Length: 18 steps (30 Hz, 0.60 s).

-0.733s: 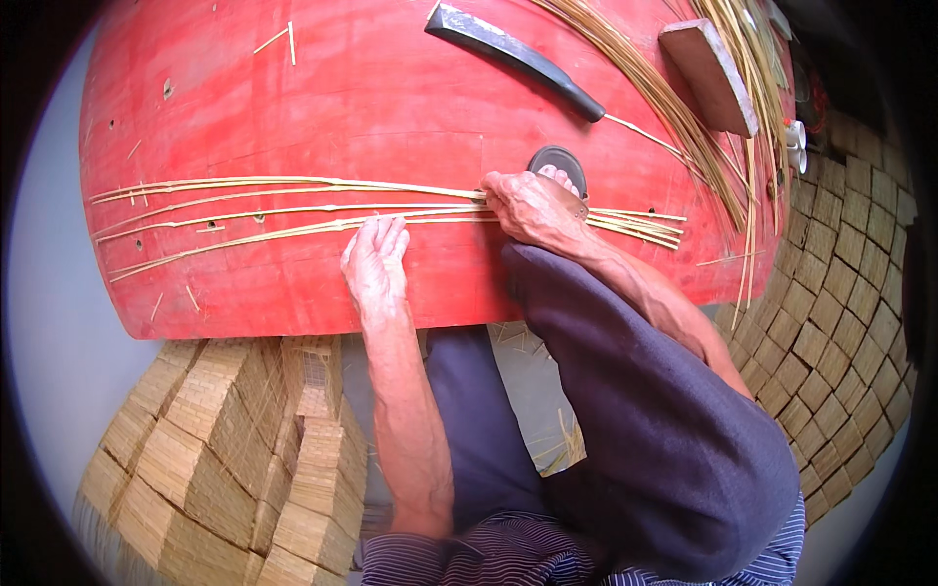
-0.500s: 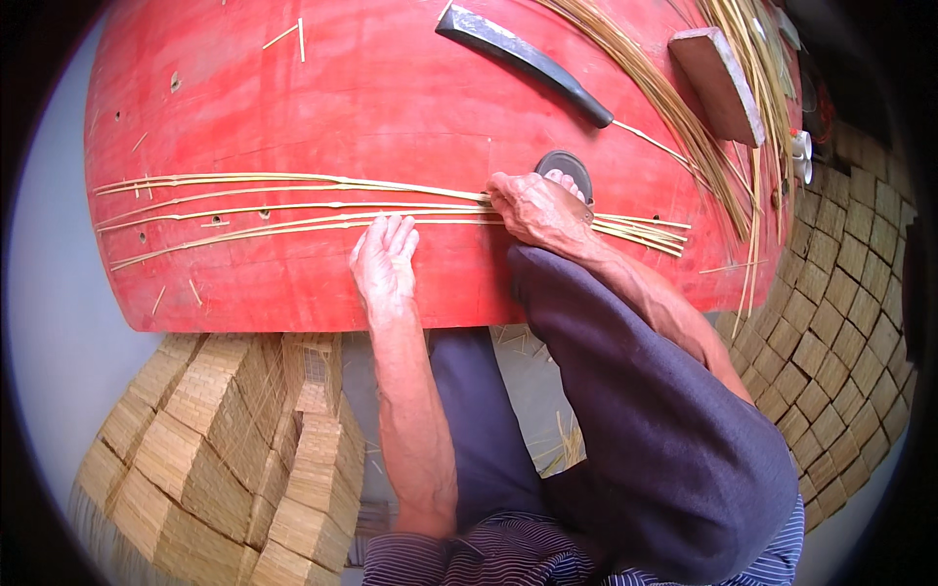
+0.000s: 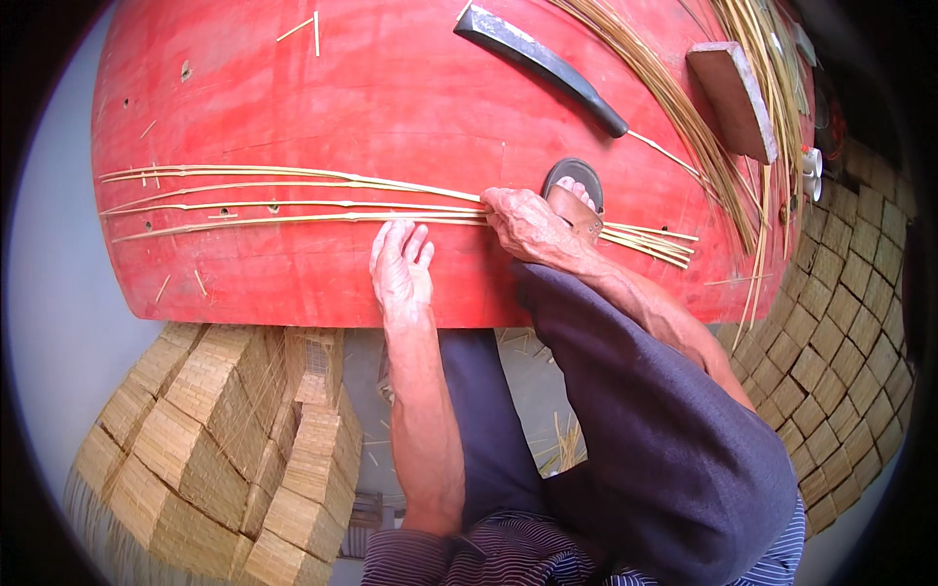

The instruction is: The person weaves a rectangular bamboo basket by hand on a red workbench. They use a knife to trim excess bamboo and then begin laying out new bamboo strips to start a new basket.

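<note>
Several long thin pale-yellow straw strips (image 3: 293,200) lie side by side across the round red-painted wooden board (image 3: 391,98), running from its left part toward the right. Left hand (image 3: 401,269) rests flat, palm down, fingers extended and slightly spread, on the board just below the strips; fingertips touch the lowest strip; nothing grasped. Right hand (image 3: 528,227) is curled over the strips to the right of the left hand, fingers bent down onto them, pressing or pinching; cannot tell whether the strips are fully enclosed. Sandalled foot (image 3: 575,195) sits on the board directly behind the right hand, on top of the strips. Strip ends (image 3: 650,244) fan out right of the foot.

Dark-handled knife with grey blade (image 3: 542,54) lies near the board's upper edge. Brown rectangular wooden block (image 3: 733,98) lies at upper right, among a curved bundle of loose straw (image 3: 684,107). Woven straw matting (image 3: 225,439) is folded below the board at left.
</note>
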Motion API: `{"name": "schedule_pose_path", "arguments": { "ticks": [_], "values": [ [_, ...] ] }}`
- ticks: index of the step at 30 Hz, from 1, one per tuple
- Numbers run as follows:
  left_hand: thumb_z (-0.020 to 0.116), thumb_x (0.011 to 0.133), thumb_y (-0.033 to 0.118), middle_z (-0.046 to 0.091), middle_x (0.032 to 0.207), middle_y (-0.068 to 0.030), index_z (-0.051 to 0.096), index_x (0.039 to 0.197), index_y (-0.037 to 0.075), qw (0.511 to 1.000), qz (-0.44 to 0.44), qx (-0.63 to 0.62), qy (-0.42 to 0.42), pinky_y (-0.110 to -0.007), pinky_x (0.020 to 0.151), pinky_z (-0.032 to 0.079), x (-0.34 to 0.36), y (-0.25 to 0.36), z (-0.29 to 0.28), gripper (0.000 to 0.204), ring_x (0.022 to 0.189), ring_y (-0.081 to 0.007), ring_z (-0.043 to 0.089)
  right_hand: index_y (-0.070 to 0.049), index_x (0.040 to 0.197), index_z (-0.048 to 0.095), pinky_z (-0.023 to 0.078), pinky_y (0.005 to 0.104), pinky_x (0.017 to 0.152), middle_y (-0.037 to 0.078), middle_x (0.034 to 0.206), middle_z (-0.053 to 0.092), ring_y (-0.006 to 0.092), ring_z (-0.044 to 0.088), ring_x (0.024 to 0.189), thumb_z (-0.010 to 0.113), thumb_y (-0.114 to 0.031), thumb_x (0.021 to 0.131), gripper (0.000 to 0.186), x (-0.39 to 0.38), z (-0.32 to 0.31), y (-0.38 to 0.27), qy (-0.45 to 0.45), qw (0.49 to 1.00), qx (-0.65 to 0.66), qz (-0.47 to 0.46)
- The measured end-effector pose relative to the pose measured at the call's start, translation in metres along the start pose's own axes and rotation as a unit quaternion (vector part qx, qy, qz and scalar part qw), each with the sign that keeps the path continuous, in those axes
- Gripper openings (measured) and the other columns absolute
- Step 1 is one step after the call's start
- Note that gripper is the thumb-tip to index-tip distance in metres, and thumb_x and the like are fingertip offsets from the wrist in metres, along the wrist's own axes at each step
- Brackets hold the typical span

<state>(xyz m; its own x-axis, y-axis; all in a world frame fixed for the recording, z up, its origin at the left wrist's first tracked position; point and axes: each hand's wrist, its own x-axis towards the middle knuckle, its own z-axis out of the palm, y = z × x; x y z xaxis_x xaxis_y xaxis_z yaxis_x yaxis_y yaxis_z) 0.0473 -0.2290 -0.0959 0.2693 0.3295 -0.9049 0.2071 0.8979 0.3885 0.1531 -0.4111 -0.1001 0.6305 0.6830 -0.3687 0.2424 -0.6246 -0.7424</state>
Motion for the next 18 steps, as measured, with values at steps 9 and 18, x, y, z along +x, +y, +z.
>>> {"name": "schedule_pose_path", "arguments": {
  "ticks": [9,18],
  "values": [
    [0.069,0.092,0.022,0.067,0.099,-0.0069,0.059,0.103,0.010,0.995,0.066,0.021,-0.071,-0.044,0.092,0.047,0.000,-0.016,-0.006,0.019,0.096,-0.0248,0.065,-0.001,0.087,0.054,0.047,0.0499,0.067,0.022,0.077,0.057,0.0418,0.058,0.077,0.053,-0.004,0.086,0.004,0.004,0.004,0.015,0.019,0.998,-0.003,-0.057],
    [0.062,0.097,0.018,0.067,0.109,-0.0128,0.053,0.128,0.003,0.986,0.100,0.093,-0.096,-0.038,0.085,0.052,0.005,-0.009,0.009,0.036,0.091,-0.0219,0.067,-0.003,0.091,0.063,0.049,0.0489,0.070,0.020,0.082,0.062,0.0388,0.062,0.082,0.053,-0.006,0.086,0.011,0.015,-0.016,0.011,-0.064,0.997,0.005,-0.047]
  ]
}}
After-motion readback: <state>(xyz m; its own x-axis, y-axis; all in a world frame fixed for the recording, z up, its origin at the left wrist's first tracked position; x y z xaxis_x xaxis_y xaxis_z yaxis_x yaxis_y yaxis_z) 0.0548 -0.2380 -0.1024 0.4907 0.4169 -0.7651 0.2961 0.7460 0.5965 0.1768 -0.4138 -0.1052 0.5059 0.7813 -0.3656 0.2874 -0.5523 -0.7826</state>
